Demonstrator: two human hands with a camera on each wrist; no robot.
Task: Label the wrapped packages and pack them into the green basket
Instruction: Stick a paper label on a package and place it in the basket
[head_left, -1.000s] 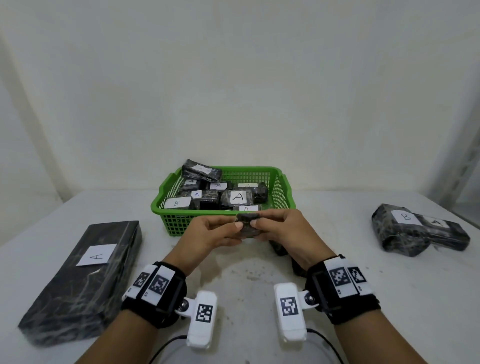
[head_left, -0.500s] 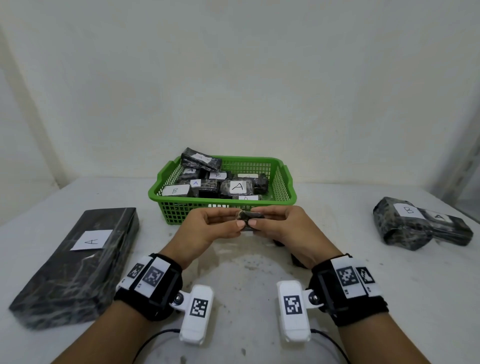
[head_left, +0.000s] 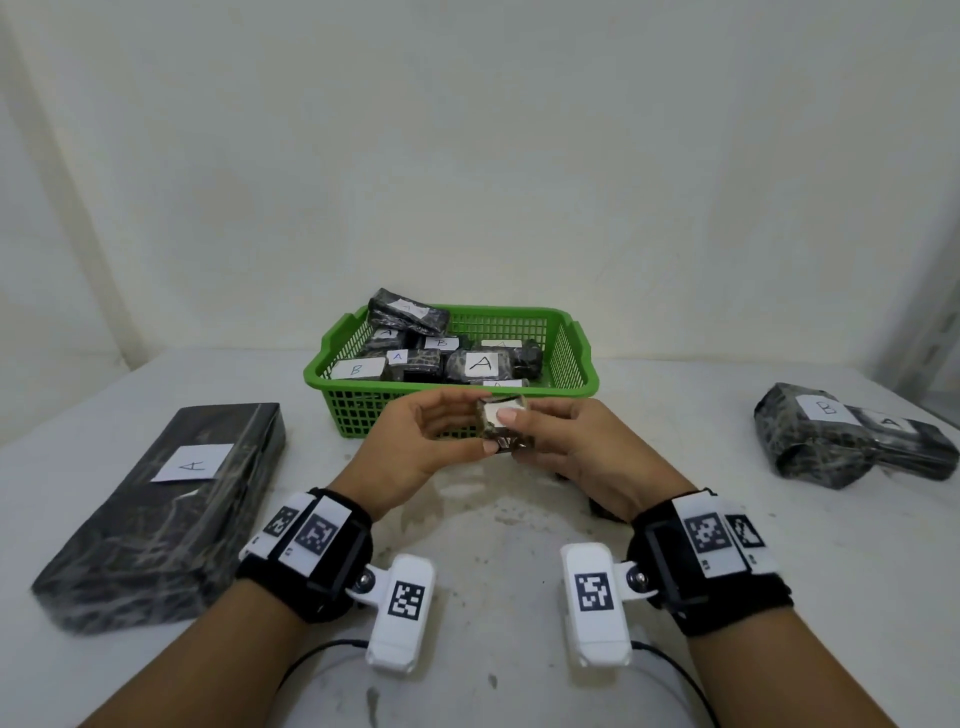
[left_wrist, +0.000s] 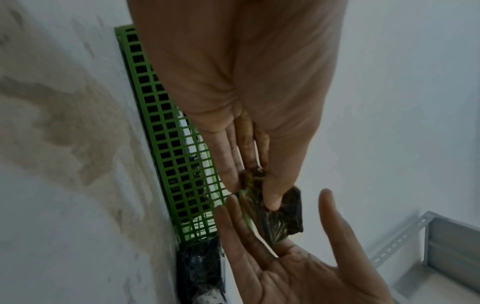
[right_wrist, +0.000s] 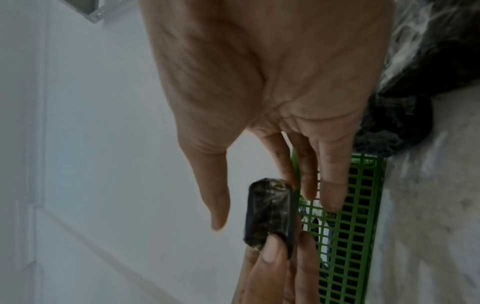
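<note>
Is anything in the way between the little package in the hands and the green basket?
Nothing visible is. The left hand pinches the small wrapped package just in front of the green basket, right hand beside it. It only has to rise over the near rim; labelled packages already fill much of the inside.

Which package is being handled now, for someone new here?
Find the green basket on the table. Just before its near wall, the left hand and right hand meet. The small wrapped package between them is the only one being held.
</note>
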